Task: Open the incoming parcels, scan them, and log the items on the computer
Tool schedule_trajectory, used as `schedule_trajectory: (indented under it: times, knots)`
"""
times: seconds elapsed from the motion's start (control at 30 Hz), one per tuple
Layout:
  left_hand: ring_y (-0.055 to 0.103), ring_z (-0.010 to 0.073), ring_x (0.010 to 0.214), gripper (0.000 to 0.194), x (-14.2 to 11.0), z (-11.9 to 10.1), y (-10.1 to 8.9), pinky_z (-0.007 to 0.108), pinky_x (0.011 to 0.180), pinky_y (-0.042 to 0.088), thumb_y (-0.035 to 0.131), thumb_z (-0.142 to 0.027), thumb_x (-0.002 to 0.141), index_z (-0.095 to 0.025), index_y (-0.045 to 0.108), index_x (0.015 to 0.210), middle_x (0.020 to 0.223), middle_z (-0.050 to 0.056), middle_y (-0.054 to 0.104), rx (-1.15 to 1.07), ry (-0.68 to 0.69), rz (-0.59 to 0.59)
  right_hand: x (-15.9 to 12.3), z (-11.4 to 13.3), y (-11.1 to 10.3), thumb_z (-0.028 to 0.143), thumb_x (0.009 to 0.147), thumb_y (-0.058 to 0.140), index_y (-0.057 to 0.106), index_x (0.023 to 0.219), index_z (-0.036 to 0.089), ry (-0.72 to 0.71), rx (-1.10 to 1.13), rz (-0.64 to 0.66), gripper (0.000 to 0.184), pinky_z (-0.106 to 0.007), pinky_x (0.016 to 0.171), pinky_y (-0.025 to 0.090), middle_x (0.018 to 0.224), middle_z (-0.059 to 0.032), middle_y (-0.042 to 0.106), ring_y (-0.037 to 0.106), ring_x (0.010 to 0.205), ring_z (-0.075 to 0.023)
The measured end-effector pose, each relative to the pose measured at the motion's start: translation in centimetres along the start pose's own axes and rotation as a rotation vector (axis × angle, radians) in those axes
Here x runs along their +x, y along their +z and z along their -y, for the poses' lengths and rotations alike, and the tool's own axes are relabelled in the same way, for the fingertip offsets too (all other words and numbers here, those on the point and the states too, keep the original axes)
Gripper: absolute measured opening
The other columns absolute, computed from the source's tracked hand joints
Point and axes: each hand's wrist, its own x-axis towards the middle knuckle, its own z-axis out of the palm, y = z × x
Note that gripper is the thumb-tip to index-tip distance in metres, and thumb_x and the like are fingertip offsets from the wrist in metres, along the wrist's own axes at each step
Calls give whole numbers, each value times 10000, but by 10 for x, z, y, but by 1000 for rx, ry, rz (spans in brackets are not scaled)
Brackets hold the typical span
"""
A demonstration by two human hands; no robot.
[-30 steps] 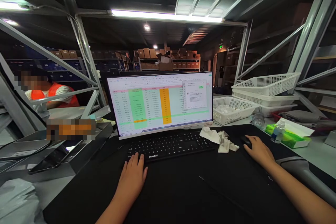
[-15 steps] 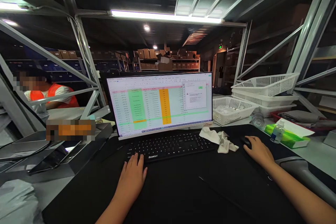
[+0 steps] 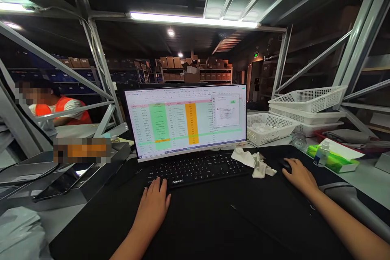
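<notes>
My left hand (image 3: 154, 203) lies palm down with its fingers stretched out, the tips at the lower left edge of the black keyboard (image 3: 195, 170). On the right, my right hand (image 3: 298, 174) is curved over a dark computer mouse (image 3: 285, 165), which it partly covers. Behind the keyboard stands a monitor (image 3: 176, 130) showing a spreadsheet with green and orange columns and a small chat window. A crumpled white cloth (image 3: 257, 162) lies between the keyboard's right end and the mouse. Both hands rest on a black desk mat (image 3: 195, 227).
White plastic baskets (image 3: 307, 103) are stacked at the right, behind a clear bottle (image 3: 322, 153) and a green tissue box (image 3: 338, 160). A grey handheld scanner (image 3: 344, 195) lies beside my right forearm. A plastic bag (image 3: 21, 231) sits at left. A person in an orange vest (image 3: 67, 109) is beyond the frame.
</notes>
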Motion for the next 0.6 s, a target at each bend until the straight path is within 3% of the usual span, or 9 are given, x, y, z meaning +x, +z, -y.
schedule_trajectory:
  times: [0.6]
  knots:
    - [530,350,1357,506,0,-2,-7,537,1127,417,385,-219,957,-69,581,1398,1473,232,541,20,-1,15,3,-3,4,393,891,474,575,1290,163,16,-2,20,471,-442,963,512,1306,-155,580,633,1111,-308]
